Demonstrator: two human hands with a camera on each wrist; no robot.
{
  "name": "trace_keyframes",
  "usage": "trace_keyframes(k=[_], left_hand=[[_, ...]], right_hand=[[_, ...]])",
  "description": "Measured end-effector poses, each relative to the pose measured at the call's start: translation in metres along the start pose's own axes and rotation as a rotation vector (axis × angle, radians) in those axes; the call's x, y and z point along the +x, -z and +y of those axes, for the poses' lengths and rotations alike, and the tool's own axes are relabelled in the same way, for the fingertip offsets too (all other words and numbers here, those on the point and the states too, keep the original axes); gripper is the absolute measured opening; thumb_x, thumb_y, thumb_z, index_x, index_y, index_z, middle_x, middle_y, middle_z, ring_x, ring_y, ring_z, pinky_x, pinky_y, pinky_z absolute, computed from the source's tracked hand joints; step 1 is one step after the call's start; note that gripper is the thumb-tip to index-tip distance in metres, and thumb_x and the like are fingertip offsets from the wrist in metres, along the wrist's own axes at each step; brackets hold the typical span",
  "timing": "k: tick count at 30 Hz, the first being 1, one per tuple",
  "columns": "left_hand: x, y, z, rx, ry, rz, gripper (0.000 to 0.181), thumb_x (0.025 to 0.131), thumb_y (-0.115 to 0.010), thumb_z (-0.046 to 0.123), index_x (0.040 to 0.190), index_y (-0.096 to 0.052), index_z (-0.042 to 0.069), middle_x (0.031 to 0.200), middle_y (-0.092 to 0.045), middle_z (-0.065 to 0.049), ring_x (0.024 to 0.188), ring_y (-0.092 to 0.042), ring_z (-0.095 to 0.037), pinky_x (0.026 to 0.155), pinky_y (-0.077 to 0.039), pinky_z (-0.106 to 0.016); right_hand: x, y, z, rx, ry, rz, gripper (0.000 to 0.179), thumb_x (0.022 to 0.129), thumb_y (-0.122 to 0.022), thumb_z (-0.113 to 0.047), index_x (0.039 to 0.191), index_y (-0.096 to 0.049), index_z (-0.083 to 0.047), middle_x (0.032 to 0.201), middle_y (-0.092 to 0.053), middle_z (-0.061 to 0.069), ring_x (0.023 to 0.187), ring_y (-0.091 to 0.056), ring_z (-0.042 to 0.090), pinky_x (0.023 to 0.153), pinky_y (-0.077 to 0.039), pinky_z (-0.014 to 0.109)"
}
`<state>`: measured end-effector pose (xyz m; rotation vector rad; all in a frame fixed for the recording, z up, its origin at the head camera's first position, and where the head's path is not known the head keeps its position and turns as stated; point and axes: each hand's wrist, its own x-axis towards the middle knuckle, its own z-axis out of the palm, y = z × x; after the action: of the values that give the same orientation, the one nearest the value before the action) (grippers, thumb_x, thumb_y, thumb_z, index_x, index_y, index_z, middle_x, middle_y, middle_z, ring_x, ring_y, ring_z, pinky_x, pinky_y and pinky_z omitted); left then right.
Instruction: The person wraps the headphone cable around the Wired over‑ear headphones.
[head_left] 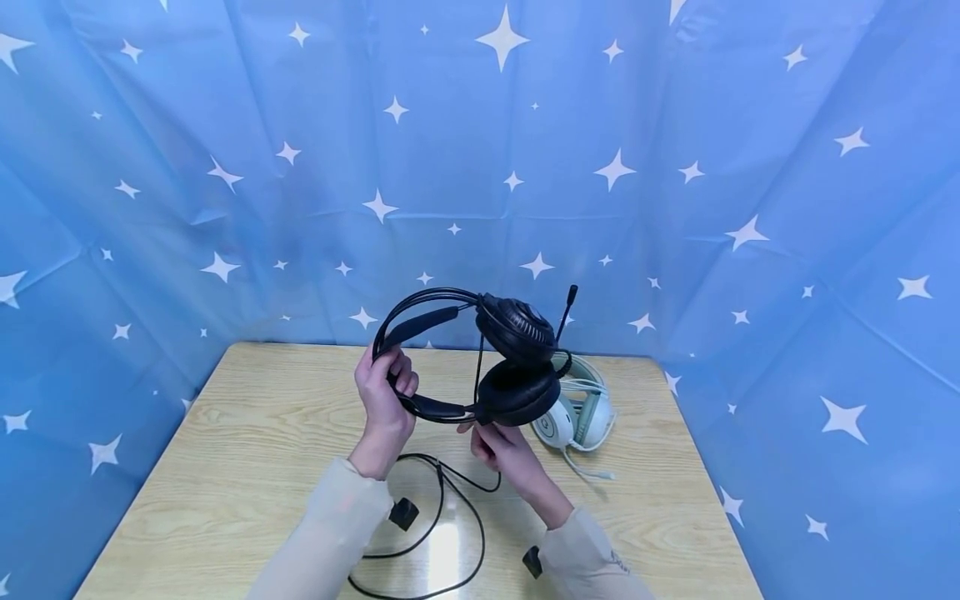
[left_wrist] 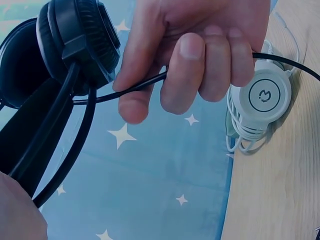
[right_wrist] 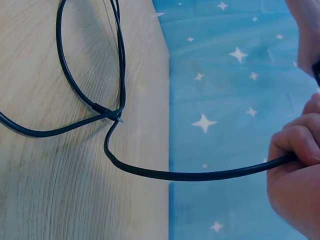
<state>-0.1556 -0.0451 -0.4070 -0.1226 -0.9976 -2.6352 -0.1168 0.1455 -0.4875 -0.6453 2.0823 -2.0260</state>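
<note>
A black over-ear headset (head_left: 517,329) with a boom microphone (head_left: 567,310) is held up above the table, earcups to the right. My left hand (head_left: 384,390) grips its headband at the left end. Below the lower earcup, my right hand (head_left: 508,454) holds the headset's black cable (left_wrist: 145,85), fingers curled round it. That hand's grip also shows at the right of the right wrist view, where the cable (right_wrist: 200,176) runs down to the table. A bare plug (right_wrist: 120,119) lies where the cable crosses itself.
Behind my right hand, a white and pale green headset (head_left: 573,412) with its bundled cord lies on the wooden table (head_left: 285,417). Loops of black cable (head_left: 480,533) spread across the table's front middle. A blue star-patterned curtain (head_left: 450,150) hangs behind and at both sides.
</note>
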Motion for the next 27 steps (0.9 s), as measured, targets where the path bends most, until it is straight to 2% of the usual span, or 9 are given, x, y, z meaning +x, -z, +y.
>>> trace_keyframes(k=[4, 14, 17, 21, 27], left_hand=[[0.000, 0.000, -0.001, 0.045, -0.040, 0.009, 0.024, 0.096, -0.044, 0.000, 0.075, -0.046, 0.012, 0.061, -0.035, 0.005, 0.044, -0.030, -0.005, 0.041, -0.023, -0.017], [-0.003, 0.000, -0.007, 0.104, -0.118, 0.013, 0.020, 0.092, -0.046, -0.006, 0.086, -0.055, 0.010, 0.055, -0.035, 0.004, 0.042, -0.030, -0.006, 0.040, -0.024, -0.019], [-0.006, 0.000, -0.010, 0.175, -0.186, -0.002, 0.021, 0.091, -0.049, -0.008, 0.088, -0.057, 0.010, 0.054, -0.037, 0.004, 0.042, -0.032, -0.007, 0.040, -0.027, -0.019], [-0.008, 0.002, -0.012, 0.307, -0.285, -0.035, 0.022, 0.087, -0.050, -0.009, 0.093, -0.060, 0.009, 0.056, -0.042, 0.002, 0.043, -0.036, -0.009, 0.041, -0.030, -0.020], [-0.010, 0.007, -0.012, 0.418, -0.338, -0.069, 0.026, 0.086, -0.047, -0.009, 0.099, -0.062, 0.007, 0.060, -0.044, 0.001, 0.044, -0.037, -0.008, 0.041, -0.029, -0.020]], right_hand=[[0.001, -0.003, -0.001, -0.019, -0.016, 0.027, 0.035, 0.113, -0.035, -0.013, 0.110, -0.058, 0.013, 0.067, -0.044, 0.000, 0.051, -0.034, 0.004, 0.046, -0.026, 0.019], [-0.002, -0.015, -0.008, -0.045, -0.163, 0.097, 0.035, 0.113, -0.035, -0.016, 0.109, -0.057, 0.011, 0.064, -0.045, 0.001, 0.050, -0.036, 0.006, 0.046, -0.029, 0.019], [-0.004, -0.019, -0.011, -0.044, -0.191, 0.109, 0.036, 0.113, -0.035, -0.017, 0.109, -0.058, 0.010, 0.065, -0.046, 0.001, 0.051, -0.036, 0.006, 0.047, -0.029, 0.019], [-0.007, -0.022, -0.012, -0.043, -0.216, 0.080, 0.038, 0.113, -0.034, -0.018, 0.108, -0.058, 0.011, 0.064, -0.046, 0.000, 0.051, -0.036, 0.006, 0.047, -0.028, 0.019], [-0.011, -0.022, -0.013, -0.028, -0.220, 0.041, 0.040, 0.114, -0.033, -0.019, 0.110, -0.055, 0.014, 0.064, -0.046, 0.001, 0.052, -0.036, 0.007, 0.047, -0.027, 0.020]])
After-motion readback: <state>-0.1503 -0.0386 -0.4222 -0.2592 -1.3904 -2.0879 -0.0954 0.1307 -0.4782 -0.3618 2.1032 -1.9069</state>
